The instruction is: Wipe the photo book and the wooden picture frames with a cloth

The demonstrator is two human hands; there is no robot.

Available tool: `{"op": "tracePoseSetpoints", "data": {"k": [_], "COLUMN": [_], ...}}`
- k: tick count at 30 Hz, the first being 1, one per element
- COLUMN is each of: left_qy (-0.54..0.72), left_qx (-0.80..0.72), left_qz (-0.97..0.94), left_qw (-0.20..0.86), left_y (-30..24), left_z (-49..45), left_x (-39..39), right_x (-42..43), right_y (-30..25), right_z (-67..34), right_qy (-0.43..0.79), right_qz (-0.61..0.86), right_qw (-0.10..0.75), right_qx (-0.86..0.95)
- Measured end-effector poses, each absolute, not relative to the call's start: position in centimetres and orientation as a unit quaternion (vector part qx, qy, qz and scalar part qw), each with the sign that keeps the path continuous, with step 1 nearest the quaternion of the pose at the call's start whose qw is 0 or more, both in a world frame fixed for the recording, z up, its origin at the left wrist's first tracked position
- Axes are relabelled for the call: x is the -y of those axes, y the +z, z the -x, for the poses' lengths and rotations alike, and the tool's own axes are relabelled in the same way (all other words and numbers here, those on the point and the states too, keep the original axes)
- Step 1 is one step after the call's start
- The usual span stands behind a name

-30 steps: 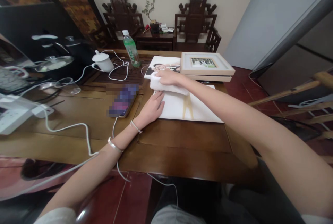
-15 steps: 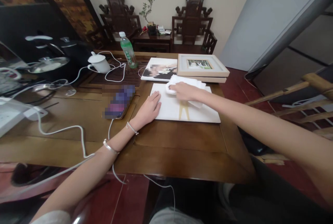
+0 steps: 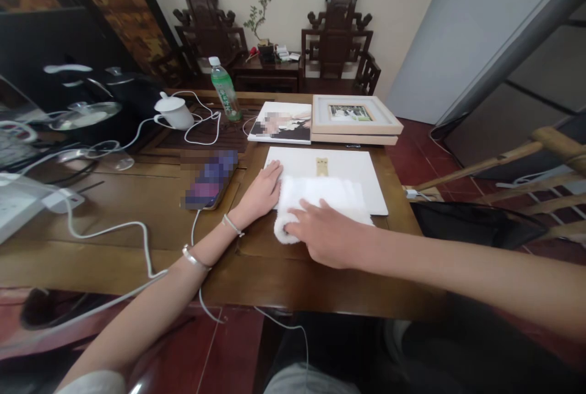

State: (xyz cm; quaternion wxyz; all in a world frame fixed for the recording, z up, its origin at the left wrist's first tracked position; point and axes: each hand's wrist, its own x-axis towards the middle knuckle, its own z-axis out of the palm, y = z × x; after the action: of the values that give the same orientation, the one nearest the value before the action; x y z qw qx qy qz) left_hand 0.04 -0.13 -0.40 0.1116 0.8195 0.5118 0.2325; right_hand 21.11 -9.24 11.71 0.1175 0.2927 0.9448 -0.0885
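Observation:
A white rectangular board (image 3: 293, 160) lies flat on the wooden table in front of me, with a small tan plate (image 3: 322, 167) at its middle. My left hand (image 3: 260, 189) rests on the board's left edge, its fingers stretched out flat. Under my right hand (image 3: 327, 232) is a folded white fluffy towel (image 3: 320, 191), which it grips along the near, rolled-up side. The towel covers the near part of the board and hangs over its front edge, hiding whatever lies beneath.
Behind the board lie a photo print (image 3: 286, 122) and stacked picture frames (image 3: 320, 128). A phone (image 3: 211, 179) on a cable sits left of my left hand. Farther back stand a green-labelled bottle (image 3: 224, 88) and a lidded white cup (image 3: 176, 113). White cables (image 3: 114, 226) cross the table's left side.
My right hand has pulled the towel from the board's far part toward me, over its near edge. The tan plate's upper end now shows. My left hand has stayed in place.

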Motion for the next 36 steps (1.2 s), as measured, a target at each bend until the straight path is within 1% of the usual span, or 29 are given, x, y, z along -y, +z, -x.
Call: {"op": "tracePoseSetpoints", "data": {"k": [4, 8, 13, 16, 19, 24, 27, 29, 32, 36], "left_qy": [0.232, 0.237, 0.241, 0.236, 0.231, 0.234, 0.237, 0.235, 0.232, 0.238], "left_qx": [-0.513, -0.507, -0.503, -0.506, -0.508, -0.510, -0.512, -0.512, -0.513, -0.512], "left_qz": [-0.818, -0.820, -0.822, -0.823, -0.823, -0.822, -0.819, -0.819, -0.820, -0.819], "left_qw": [0.117, 0.118, 0.112, 0.108, 0.105, 0.101, 0.104, 0.106, 0.104, 0.104], "left_y": [-0.2, -0.3, -0.5, -0.5, -0.4, -0.3, -0.2, -0.2, -0.3, -0.4], "left_z": [-0.1, -0.1, 0.1, 0.1, 0.0, -0.3, -0.3, -0.3, -0.2, -0.1], "left_x": [0.2, 0.1, 0.0, 0.0, 0.1, 0.2, 0.3, 0.3, 0.2, 0.2], "right_x": [6.2, 1.1, -3.2, -2.8, -0.1, 7.0, 9.7, 9.9, 7.8, 3.2], "right_y": [12.3, 12.2, 10.5, 9.2, 8.6, 9.4, 10.3, 10.7, 10.6, 10.0], "right_z": [-21.5, -21.6, -21.5, -21.6, -21.9, -22.2, -22.3, -22.4, -22.7, -22.8], "right_qy": [-0.124, -0.076, -0.036, -0.012, -0.015, -0.042, -0.067, -0.085, -0.100, -0.074], "right_qz": [-0.329, -0.355, -0.386, -0.386, -0.378, -0.352, -0.317, -0.305, -0.312, -0.359], "right_qw": [0.115, 0.119, 0.096, 0.088, 0.105, 0.117, 0.122, 0.119, 0.095, 0.081], "right_qx": [-0.929, -0.924, -0.917, -0.918, -0.920, -0.928, -0.938, -0.941, -0.940, -0.927]}}
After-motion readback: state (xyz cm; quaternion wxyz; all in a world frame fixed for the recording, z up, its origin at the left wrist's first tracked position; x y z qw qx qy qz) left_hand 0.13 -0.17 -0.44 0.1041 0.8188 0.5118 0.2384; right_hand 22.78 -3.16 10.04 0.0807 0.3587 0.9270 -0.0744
